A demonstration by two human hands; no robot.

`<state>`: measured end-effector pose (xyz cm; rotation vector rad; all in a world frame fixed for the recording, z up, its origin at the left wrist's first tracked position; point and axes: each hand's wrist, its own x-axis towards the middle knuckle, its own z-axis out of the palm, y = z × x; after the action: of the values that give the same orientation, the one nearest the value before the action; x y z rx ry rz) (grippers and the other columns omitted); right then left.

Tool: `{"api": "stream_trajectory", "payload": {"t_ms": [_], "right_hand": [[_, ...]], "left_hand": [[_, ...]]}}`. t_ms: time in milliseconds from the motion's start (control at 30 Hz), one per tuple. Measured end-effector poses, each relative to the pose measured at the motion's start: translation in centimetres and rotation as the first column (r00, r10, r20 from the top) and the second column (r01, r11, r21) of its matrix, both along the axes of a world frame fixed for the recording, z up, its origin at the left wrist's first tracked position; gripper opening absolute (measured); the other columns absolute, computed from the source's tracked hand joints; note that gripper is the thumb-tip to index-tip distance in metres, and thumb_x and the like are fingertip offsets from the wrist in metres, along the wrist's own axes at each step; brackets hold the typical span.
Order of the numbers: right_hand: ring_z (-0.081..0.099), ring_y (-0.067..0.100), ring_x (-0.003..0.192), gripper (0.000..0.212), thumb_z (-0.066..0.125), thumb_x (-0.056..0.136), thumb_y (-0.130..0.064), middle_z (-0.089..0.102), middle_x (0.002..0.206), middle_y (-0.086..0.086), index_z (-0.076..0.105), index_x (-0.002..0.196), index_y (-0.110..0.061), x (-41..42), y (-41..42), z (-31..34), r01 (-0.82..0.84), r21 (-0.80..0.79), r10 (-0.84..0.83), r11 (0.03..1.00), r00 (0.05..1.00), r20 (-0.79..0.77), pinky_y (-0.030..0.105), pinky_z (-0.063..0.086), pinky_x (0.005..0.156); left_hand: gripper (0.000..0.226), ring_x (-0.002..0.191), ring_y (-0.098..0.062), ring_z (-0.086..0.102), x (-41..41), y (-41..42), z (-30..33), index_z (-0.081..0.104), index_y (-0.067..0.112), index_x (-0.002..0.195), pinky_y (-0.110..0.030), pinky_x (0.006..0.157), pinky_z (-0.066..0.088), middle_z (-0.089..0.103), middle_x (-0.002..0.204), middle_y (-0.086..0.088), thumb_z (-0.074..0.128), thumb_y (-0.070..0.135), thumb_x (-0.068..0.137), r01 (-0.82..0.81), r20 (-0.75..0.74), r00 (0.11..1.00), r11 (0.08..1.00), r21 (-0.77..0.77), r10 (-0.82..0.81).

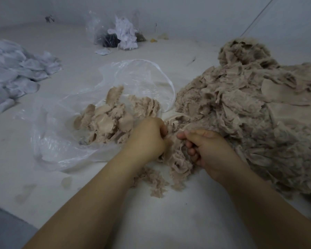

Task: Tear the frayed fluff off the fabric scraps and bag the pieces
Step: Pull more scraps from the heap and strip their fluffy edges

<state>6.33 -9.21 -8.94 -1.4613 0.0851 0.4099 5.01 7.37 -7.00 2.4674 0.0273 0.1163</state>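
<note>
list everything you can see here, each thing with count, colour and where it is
big scrap pile: one, beige, right side of the white surface
clear plastic bag: one, transparent, open, centre-left
cleaned pieces: a heap, too many to count, beige, lying on the bag's mouth
torn fluff: a loose clump, beige, on the surface below the hands
white fabric pile: one, white, far left
second plastic bag: one, clear, holding white and dark scraps, at the back
scrap being worked: one, beige, between the hands
left hand: one, grips the scrap
right hand: one, grips the scrap
</note>
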Motion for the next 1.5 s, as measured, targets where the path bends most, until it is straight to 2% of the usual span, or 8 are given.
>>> {"api": "stream_trajectory", "payload": {"t_ms": [200,333,500,800,933,1200,1333,1500], "right_hand": [[0.043,0.003,0.042,0.007,0.069,0.089,-0.013,0.054,0.054,-0.006,0.069,0.092,-0.019,-0.3,0.1,0.1,-0.015,-0.044,0.019,0.999,0.997,0.073,0.016,0.033,0.038],[0.036,0.005,0.037,0.033,0.069,0.090,-0.020,0.045,0.047,-0.004,0.060,0.058,-0.018,-0.4,0.1,0.2,-0.009,-0.095,0.019,0.995,0.995,0.100,0.014,0.030,0.036],[0.034,0.007,0.037,0.040,0.066,0.093,-0.023,0.046,0.046,-0.003,0.067,0.053,-0.022,-0.5,0.1,0.3,-0.008,-0.100,0.018,0.995,0.995,0.099,0.016,0.030,0.036],[0.037,0.009,0.046,0.025,0.073,0.085,-0.033,0.045,0.053,-0.003,0.070,0.065,-0.019,-0.4,0.0,0.1,-0.063,-0.122,0.077,0.991,0.990,0.114,0.021,0.031,0.042],[0.031,0.011,0.044,0.024,0.071,0.088,-0.026,0.040,0.049,-0.001,0.071,0.069,-0.011,-0.4,-0.1,0.0,-0.058,-0.119,0.073,0.991,0.989,0.126,0.019,0.028,0.039],[0.026,0.013,0.045,0.029,0.071,0.087,-0.031,0.037,0.049,0.000,0.072,0.060,-0.020,-0.2,-0.3,-0.2,-0.122,-0.171,0.147,0.978,0.979,0.142,0.021,0.026,0.041],[0.038,0.009,0.042,0.017,0.079,0.079,-0.025,0.049,0.046,-0.003,0.074,0.065,-0.016,-0.1,-0.8,-0.3,-0.186,-0.239,0.222,0.953,0.966,0.132,0.018,0.034,0.042],[0.051,0.002,0.045,0.011,0.082,0.073,-0.014,0.065,0.056,-0.007,0.079,0.079,-0.022,-0.2,-0.8,0.3,-0.256,-0.239,0.283,0.937,0.955,0.087,0.015,0.041,0.044]], "left_hand": [[0.018,0.043,-0.017,0.056,-0.1,-0.5,0.4,0.061,0.009,0.075,-0.024,0.041,0.042,0.060,0.055,-0.009,0.066,0.010,0.092,-0.006,-0.024,1.000,0.889,-0.458,-0.005],[0.021,0.037,-0.024,0.053,-0.3,-0.8,0.8,0.055,0.009,0.080,-0.025,0.035,0.041,0.060,0.060,-0.026,0.053,0.010,0.100,-0.065,-0.073,0.997,0.748,-0.661,0.022],[0.020,0.042,-0.022,0.058,-0.1,-0.6,0.3,0.056,0.009,0.084,-0.029,0.039,0.047,0.066,0.054,-0.008,0.055,0.020,0.100,-0.123,-0.071,0.992,0.694,-0.710,0.104],[0.028,0.040,-0.027,0.057,-0.1,-1.2,0.3,0.059,-0.008,0.110,-0.028,0.039,0.046,0.064,0.080,-0.036,0.069,0.010,0.091,-0.101,-0.099,0.994,0.660,-0.744,0.040],[0.023,0.040,-0.025,0.054,0.0,-1.2,0.3,0.062,-0.008,0.084,-0.027,0.037,0.042,0.063,0.059,-0.023,0.066,0.013,0.093,-0.067,-0.042,0.998,0.665,-0.744,0.054],[0.023,0.039,-0.023,0.054,0.0,-1.0,0.2,0.060,0.000,0.077,-0.027,0.038,0.043,0.061,0.053,-0.015,0.059,0.010,0.097,-0.115,0.032,0.966,0.539,-0.834,0.256],[0.023,0.039,-0.021,0.053,0.3,-0.4,0.4,0.061,0.002,0.077,-0.024,0.038,0.041,0.061,0.055,-0.015,0.058,0.011,0.098,-0.125,0.035,0.953,0.497,-0.859,0.302],[0.022,0.036,-0.023,0.050,0.1,-0.3,0.4,0.065,0.003,0.076,-0.024,0.036,0.038,0.062,0.060,-0.026,0.063,0.013,0.096,-0.107,0.016,0.978,0.567,-0.816,0.207]]}}
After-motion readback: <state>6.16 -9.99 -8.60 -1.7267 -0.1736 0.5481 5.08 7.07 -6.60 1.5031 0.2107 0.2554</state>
